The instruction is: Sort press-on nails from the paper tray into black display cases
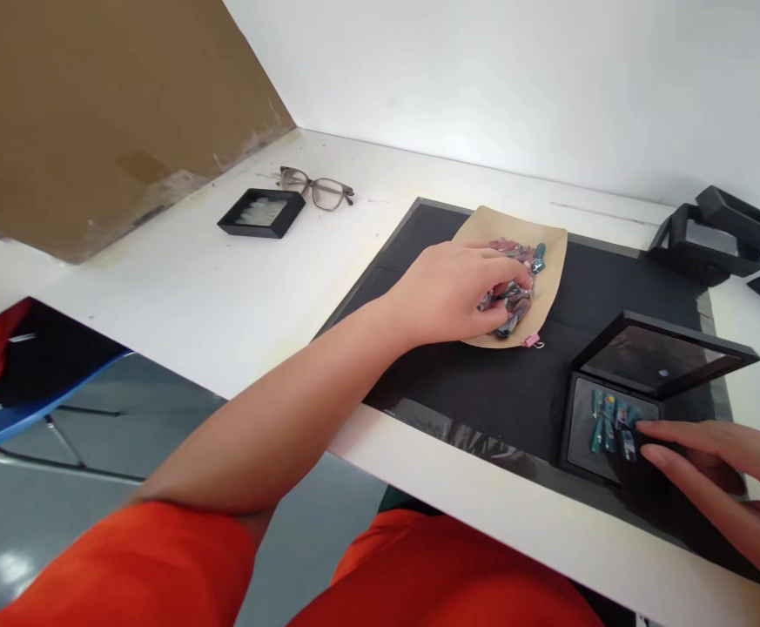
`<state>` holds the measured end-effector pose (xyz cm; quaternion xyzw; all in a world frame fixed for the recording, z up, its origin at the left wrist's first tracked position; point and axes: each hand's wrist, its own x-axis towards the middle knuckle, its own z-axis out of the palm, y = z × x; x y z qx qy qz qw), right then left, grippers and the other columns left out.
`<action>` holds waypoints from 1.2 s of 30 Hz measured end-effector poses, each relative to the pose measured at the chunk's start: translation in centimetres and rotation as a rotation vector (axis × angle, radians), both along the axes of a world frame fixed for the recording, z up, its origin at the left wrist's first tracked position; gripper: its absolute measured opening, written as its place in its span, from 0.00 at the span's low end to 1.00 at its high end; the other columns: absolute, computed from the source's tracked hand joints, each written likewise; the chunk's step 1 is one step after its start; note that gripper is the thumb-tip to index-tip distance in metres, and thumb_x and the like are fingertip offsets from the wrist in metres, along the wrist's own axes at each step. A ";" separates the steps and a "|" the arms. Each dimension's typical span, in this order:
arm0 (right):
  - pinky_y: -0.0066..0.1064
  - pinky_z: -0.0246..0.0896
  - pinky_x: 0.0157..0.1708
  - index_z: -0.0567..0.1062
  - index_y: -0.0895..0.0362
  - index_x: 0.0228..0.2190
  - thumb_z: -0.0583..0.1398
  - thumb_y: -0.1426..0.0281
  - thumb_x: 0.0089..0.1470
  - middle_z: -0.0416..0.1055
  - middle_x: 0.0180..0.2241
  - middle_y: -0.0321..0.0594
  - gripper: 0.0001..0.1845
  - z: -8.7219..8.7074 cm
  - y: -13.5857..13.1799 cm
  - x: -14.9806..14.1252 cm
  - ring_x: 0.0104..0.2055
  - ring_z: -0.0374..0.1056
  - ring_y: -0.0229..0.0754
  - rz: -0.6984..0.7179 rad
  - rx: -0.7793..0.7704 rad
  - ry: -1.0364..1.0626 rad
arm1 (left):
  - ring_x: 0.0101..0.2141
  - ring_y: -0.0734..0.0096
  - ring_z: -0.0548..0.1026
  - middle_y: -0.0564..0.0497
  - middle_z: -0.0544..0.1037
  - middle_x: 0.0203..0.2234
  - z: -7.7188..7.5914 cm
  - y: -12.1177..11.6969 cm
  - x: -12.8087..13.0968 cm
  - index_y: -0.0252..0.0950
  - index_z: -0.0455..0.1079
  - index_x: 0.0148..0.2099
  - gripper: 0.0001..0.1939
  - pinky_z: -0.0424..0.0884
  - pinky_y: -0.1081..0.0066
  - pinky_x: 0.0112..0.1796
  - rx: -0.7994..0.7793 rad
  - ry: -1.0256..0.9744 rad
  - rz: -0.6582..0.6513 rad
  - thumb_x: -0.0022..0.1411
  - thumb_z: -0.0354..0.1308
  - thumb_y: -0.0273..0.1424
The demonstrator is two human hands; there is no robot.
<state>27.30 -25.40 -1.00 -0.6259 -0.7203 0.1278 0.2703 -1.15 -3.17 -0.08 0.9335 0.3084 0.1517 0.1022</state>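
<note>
My left hand (454,292) reaches over a tan paper tray (553,261), its fingers among a heap of glossy press-on nails (516,318). Thumb and index finger are bent but apart; the other fingertips are partly hidden. At the right, my right hand (725,470) has thumb and index tip a little apart beside the teal press-on nails (608,422), with nothing visible between them. Those nails lie in rows inside a black display case (579,435) whose windowed lid (667,353) stands raised. A small pink charm (531,340) sits at the tray's near edge.
A black mat (588,305) is taped to the white table (327,287). Eyeglasses (327,192) and a black box of pale nails (262,213) lie at the left. Several black cases (719,235) are stacked at the back right. A brown board (111,113) borders the left.
</note>
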 end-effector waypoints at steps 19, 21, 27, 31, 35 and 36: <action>0.28 0.70 0.14 0.89 0.44 0.38 0.65 0.48 0.68 0.87 0.31 0.37 0.17 1.3 0.6 -0.7 0.20 0.78 0.41 -0.003 0.071 -0.025 | 0.34 0.66 0.81 0.56 0.81 0.27 -0.4 0.1 0.1 0.37 0.68 0.74 0.28 0.69 0.69 0.35 -0.019 -0.155 0.177 0.77 0.55 0.38; 0.30 0.68 0.14 0.89 0.44 0.38 0.64 0.48 0.68 0.87 0.31 0.38 0.18 1.1 0.5 -0.5 0.19 0.77 0.42 -0.016 0.080 -0.041 | 0.34 0.67 0.81 0.55 0.82 0.29 -0.6 0.1 0.1 0.37 0.66 0.75 0.31 0.71 0.70 0.36 -0.015 -0.189 0.173 0.74 0.57 0.35; 0.31 0.67 0.15 0.89 0.45 0.42 0.59 0.46 0.71 0.87 0.34 0.37 0.23 0.1 -0.1 0.4 0.21 0.76 0.41 -0.028 0.017 -0.148 | 0.45 0.58 0.84 0.51 0.85 0.38 -1.2 0.6 0.0 0.38 0.67 0.75 0.30 0.80 0.61 0.50 0.003 -0.317 0.271 0.74 0.59 0.36; 0.31 0.65 0.16 0.88 0.44 0.44 0.56 0.48 0.73 0.87 0.35 0.37 0.24 -0.3 -0.8 1.6 0.17 0.72 0.38 -0.049 0.037 -0.318 | 0.43 0.58 0.84 0.51 0.86 0.40 -1.2 1.3 -0.3 0.40 0.66 0.75 0.32 0.81 0.60 0.49 -0.015 -0.304 0.283 0.72 0.61 0.36; 0.33 0.62 0.15 0.88 0.42 0.44 0.55 0.47 0.73 0.87 0.35 0.37 0.25 -0.3 -1.1 2.4 0.15 0.72 0.39 -0.082 0.075 -0.402 | 0.40 0.63 0.84 0.50 0.86 0.44 -0.9 1.3 -0.4 0.39 0.61 0.77 0.35 0.80 0.64 0.43 -0.034 -0.268 0.292 0.72 0.58 0.34; 0.33 0.61 0.14 0.88 0.42 0.44 0.55 0.47 0.73 0.87 0.35 0.37 0.24 -0.3 -1.1 2.4 0.15 0.72 0.39 -0.083 0.075 -0.398 | 0.41 0.64 0.84 0.49 0.86 0.46 -0.8 1.2 -0.4 0.39 0.60 0.78 0.35 0.79 0.65 0.43 -0.036 -0.244 0.288 0.72 0.58 0.34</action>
